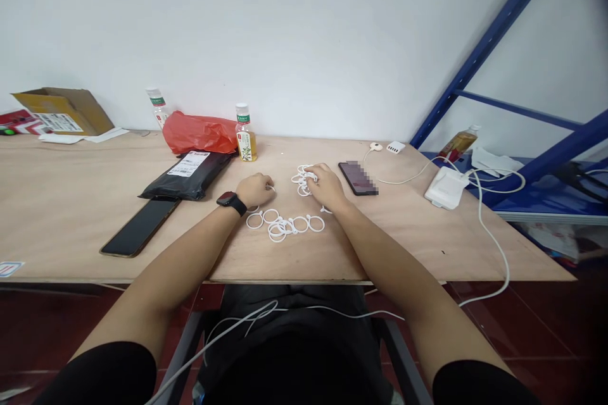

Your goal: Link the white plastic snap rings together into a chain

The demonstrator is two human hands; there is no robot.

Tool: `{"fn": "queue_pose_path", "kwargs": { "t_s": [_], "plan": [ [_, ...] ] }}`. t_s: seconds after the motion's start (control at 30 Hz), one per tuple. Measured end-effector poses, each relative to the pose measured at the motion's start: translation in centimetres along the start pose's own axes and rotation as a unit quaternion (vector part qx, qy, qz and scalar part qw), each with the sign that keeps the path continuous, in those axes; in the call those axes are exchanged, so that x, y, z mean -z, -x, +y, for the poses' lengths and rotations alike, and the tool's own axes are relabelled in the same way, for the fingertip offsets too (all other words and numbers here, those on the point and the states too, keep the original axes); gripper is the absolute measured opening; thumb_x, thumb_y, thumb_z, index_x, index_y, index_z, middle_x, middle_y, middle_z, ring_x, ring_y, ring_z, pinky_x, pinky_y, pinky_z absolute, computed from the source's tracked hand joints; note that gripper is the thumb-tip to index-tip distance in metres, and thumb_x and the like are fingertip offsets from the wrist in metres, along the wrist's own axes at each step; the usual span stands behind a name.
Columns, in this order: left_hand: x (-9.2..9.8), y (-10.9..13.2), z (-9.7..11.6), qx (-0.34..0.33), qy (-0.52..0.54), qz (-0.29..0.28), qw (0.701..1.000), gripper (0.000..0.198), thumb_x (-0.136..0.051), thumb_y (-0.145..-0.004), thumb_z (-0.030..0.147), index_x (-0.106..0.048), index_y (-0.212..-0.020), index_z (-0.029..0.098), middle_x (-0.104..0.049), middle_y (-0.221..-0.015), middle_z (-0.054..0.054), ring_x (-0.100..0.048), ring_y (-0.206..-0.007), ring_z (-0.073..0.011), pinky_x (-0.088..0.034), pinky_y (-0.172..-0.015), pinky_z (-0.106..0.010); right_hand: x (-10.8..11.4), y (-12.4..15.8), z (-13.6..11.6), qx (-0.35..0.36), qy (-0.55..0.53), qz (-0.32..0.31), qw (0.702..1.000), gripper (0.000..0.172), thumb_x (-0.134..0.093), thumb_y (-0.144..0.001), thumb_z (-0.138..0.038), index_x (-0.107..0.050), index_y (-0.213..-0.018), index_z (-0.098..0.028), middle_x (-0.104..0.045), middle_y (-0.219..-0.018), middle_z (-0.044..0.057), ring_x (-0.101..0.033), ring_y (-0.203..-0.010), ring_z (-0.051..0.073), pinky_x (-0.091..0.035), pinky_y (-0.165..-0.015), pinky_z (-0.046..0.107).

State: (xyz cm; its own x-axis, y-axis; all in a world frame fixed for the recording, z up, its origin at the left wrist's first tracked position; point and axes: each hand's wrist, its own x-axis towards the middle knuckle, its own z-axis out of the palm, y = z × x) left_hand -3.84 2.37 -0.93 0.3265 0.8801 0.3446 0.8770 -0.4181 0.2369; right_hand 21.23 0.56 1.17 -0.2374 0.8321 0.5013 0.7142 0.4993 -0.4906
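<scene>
Left grip (254, 190) pinching white ring (271, 188), right grip (327, 187) curled over rings (303, 188), closure unclear

The white rings (284, 226) look like smooth plastic, the bench (285, 259) matt plywood. The mailing bag (203, 182) is glossy plastic with a paper label (189, 164); the red bag (199, 133), crinkled plastic; the open box (92, 111), matt cardboard.

The right hand (327, 187) partly hides white plastic rings (303, 188); at its three o'clock, pixelation blurs a black rectangular phone (357, 179).
</scene>
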Motion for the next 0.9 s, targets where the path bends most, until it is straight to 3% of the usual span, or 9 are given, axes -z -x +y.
{"fn": "queue_pose_path", "kwargs": {
  "t_s": [0.17, 0.33, 0.5, 0.6, 0.73, 0.9],
  "plan": [
    [0.1, 0.0, 0.6, -0.008, 0.054, -0.015, 0.998, 0.015, -0.06, -0.075, 0.031, -0.069, -0.073, 0.02, -0.069, -0.07, -0.004, -0.058, -0.06, -0.017, -0.041, -0.057, -0.026, -0.2, 0.0, -0.5, 0.044, -0.023, -0.012, 0.999, 0.027, -0.053, -0.088, -0.02, -0.069, -0.11, -0.021, -0.065, -0.113, 0.007, -0.06, -0.102, 0.021, -0.046, -0.091, 0.035],
    [1.2, 0.2, 2.1, 0.022, 0.142, -0.019, 0.989, 0.028, -0.056, -0.083, 0.04, -0.071, -0.074, 0.018, -0.069, -0.067, -0.004, -0.056, -0.058, -0.0155, -0.037, -0.055, -0.026, -0.3, 0.4, -1.3, 0.116, -0.007, -0.068, 0.991, 0.031, -0.057, -0.086, -0.02, -0.067, -0.115, -0.023, -0.066, -0.114, 0.007, -0.06, -0.104, 0.021, -0.045, -0.09, 0.033],
    [1.8, 0.4, 3.1, -0.01, 0.147, -0.019, 0.989, 0.04, -0.046, -0.091, 0.038, -0.07, -0.067, 0.016, -0.064, -0.057, -0.003, -0.049, -0.052, -0.0133, -0.033, -0.054, -0.027, -0.7, 0.7, -2.5, 0.141, 0.055, -0.124, 0.981, 0.037, -0.058, -0.089, -0.024, -0.062, -0.125, -0.023, -0.07, -0.103, 0.006, -0.062, -0.099, 0.021, -0.044, -0.084, 0.03],
    [1.6, 0.4, 3.3, -0.025, 0.169, -0.043, 0.984, 0.036, -0.047, -0.089, 0.033, -0.073, -0.074, 0.015, -0.067, -0.062, -0.003, -0.053, -0.056, -0.014, -0.039, -0.059, -0.026, -1.1, 0.8, -2.7, 0.172, 0.072, -0.137, 0.973, 0.033, -0.056, -0.092, -0.027, -0.063, -0.123, -0.024, -0.07, -0.101, 0.006, -0.062, -0.096, 0.02, -0.042, -0.08, 0.029],
    [1.2, 0.5, 3.3, -0.061, 0.211, -0.063, 0.974, 0.033, -0.046, -0.091, 0.03, -0.076, -0.089, 0.017, -0.074, -0.08, -0.004, -0.062, -0.07, -0.0162, -0.047, -0.069, -0.027, -1.4, 0.9, -2.5, 0.185, 0.082, -0.137, 0.97, 0.021, -0.053, -0.094, -0.029, -0.069, -0.107, -0.022, -0.07, -0.099, 0.007, -0.062, -0.094, 0.02, -0.041, -0.078, 0.029],
    [1.4, 0.6, 3.6, -0.105, 0.225, 0.054, 0.967, 0.032, -0.049, -0.093, 0.033, -0.072, -0.108, 0.017, -0.071, -0.096, -0.008, -0.064, -0.087, -0.0191, -0.051, -0.08, -0.031, -0.8, 0.7, -2.6, 0.161, 0.061, -0.119, 0.978, 0.02, -0.049, -0.097, -0.027, -0.067, -0.101, -0.02, -0.071, -0.103, 0.007, -0.062, -0.094, 0.018, -0.04, -0.08, 0.028]
  ]
}}
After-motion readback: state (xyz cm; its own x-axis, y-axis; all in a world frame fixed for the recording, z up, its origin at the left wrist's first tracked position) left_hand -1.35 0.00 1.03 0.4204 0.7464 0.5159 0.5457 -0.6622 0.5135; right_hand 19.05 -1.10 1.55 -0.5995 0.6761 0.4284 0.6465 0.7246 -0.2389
